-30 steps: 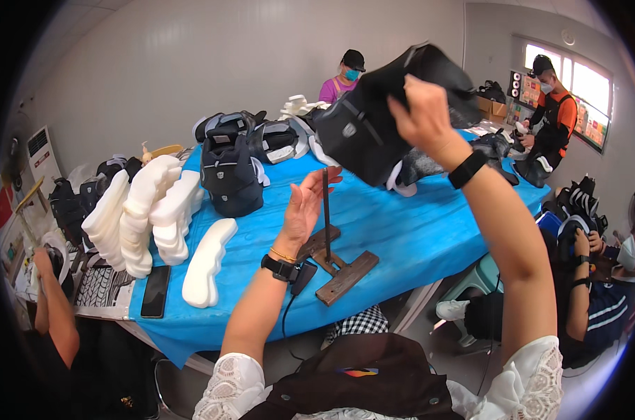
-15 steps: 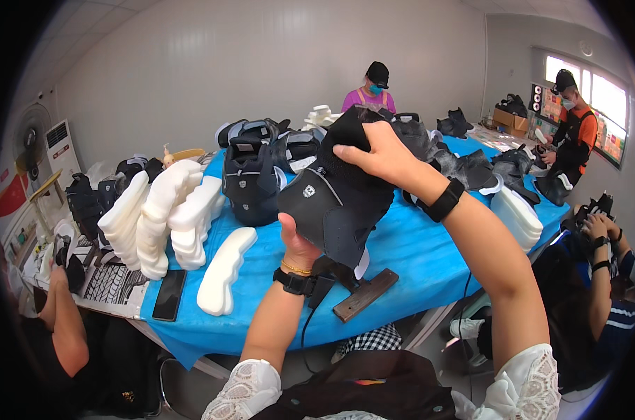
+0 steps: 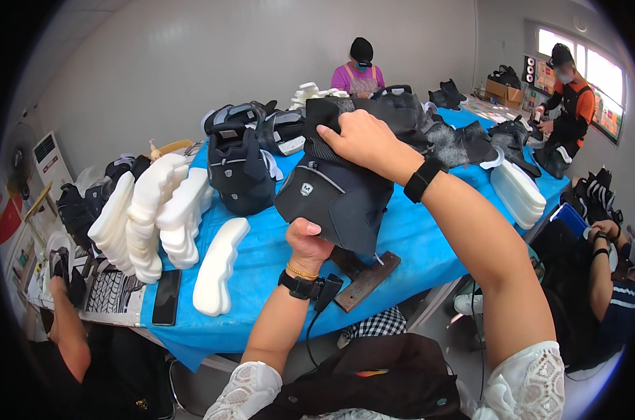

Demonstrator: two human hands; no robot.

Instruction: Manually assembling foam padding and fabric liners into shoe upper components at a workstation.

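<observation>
I hold a black padded fabric piece [image 3: 345, 196] up over the table's front edge. It has a mesh upper part, light piping and a small shield badge; its exact kind I cannot tell. My right hand [image 3: 366, 143] closes over its raised top flap, thumb on the near side. At its lower left edge, my left hand [image 3: 307, 245] grips from below, with some fingers hidden behind it. Just beneath the piece is a dark stand [image 3: 373, 283] with a flat bar foot, partly covered. A similar black piece [image 3: 242, 175] stands to its left.
Stacked white wavy foam pieces [image 3: 142, 217], a single foam piece [image 3: 219, 269] and a phone [image 3: 166, 297] lie left on the blue-covered table [image 3: 261, 301]. More foam [image 3: 517, 196] sits right. People work at the far side [image 3: 359, 70], right [image 3: 569, 105] and both near sides.
The black piece has tilted and widened in view, its top flap folded further toward the left. My right hand has moved slightly left and down; my left hand stays at the lower edge.
</observation>
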